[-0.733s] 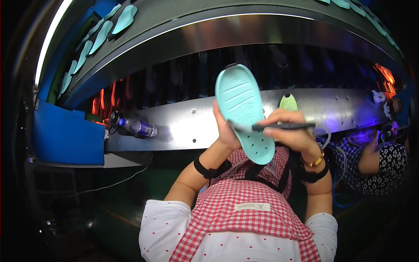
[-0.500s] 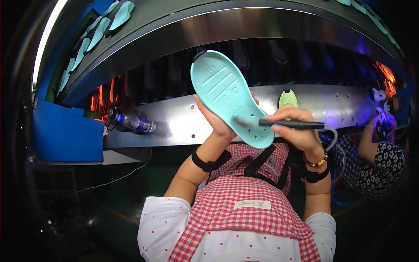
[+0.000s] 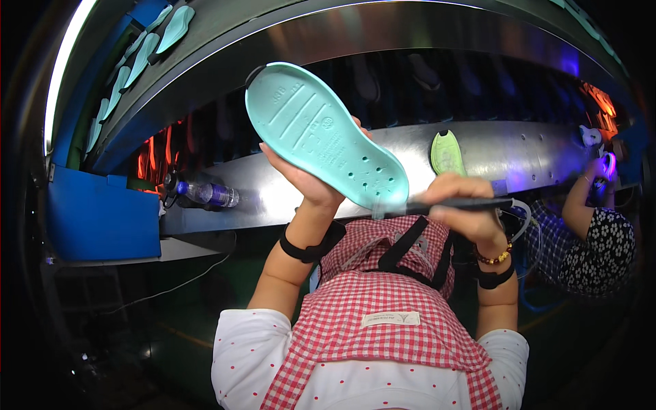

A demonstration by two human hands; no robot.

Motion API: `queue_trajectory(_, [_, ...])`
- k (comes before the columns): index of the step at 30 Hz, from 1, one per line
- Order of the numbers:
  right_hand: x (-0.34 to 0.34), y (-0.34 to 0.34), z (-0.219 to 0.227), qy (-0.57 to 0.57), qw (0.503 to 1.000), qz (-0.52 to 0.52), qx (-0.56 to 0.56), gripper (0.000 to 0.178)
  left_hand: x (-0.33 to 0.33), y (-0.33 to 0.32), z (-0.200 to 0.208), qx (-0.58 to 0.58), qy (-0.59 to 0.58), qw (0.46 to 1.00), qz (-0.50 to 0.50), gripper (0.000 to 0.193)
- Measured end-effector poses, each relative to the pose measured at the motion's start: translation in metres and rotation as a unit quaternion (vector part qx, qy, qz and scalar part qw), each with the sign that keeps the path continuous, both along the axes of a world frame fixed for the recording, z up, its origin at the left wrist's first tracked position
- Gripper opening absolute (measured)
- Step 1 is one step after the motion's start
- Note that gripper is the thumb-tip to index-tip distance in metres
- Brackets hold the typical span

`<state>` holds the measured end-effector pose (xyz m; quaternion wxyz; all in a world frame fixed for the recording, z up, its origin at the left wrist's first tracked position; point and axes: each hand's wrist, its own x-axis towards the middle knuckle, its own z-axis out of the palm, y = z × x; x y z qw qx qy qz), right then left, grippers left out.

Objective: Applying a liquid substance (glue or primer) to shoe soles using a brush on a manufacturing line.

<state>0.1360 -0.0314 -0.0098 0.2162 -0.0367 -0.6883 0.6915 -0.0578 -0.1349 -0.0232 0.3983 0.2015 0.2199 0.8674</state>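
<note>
A turquoise shoe sole (image 3: 335, 147) lies tilted across my left hand (image 3: 309, 181), with its holed end toward me. My left fingers are closed round its edges from beneath, and part of that hand is hidden behind it. My right hand (image 3: 465, 205) grips a brush (image 3: 454, 203) by its black handle, from which a pale hose (image 3: 525, 215) runs. The blurred, pale tip of the brush is at the near rim of the sole. Beyond my right hand, a lime-green sole (image 3: 447, 153) rests on the metal ledge (image 3: 526, 154).
Clear bottles (image 3: 212, 195) lie on the ledge at left, beside a blue box (image 3: 102, 215). Several turquoise soles (image 3: 142, 60) sit on the belt at upper left. Orange-glowing heaters (image 3: 601, 102) show at both sides. A co-worker's arm (image 3: 579, 198) is at far right.
The sole has moved left and a little up in my left hand, and turned slightly. The brush tip has shifted from the sole's middle to its near rim.
</note>
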Motion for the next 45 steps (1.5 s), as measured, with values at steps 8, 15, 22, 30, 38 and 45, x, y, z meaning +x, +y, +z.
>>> queue_trajectory(8, [-0.003,0.001,-0.011,-0.01,0.989,0.01,-0.15,0.02,-0.005,-0.002,0.004,0.049,0.052,0.996,-0.054,0.089])
queue_trajectory(15, [-0.016,-0.024,-0.015,0.045,0.934,-0.035,-0.353,0.018,0.039,-0.009,0.0,-0.088,-0.096,0.986,-0.105,0.069])
queue_trajectory(22, [0.001,-0.012,0.022,-0.091,0.994,0.005,-0.06,0.019,0.005,-0.014,-0.011,-0.074,-0.021,0.97,-0.23,0.054])
queue_trajectory(30, [0.006,0.007,0.031,-0.009,0.969,0.157,0.19,0.022,-0.003,-0.017,-0.002,-0.217,-0.07,0.884,-0.408,0.044])
queue_trajectory(38, [0.012,0.013,0.044,-0.043,0.943,0.164,0.287,0.019,-0.002,-0.021,0.014,-0.322,0.161,0.826,-0.433,0.057])
queue_trajectory(45, [0.015,0.016,0.026,-0.03,0.963,0.114,0.241,0.021,-0.013,-0.028,0.014,-0.327,0.121,0.857,-0.379,0.059])
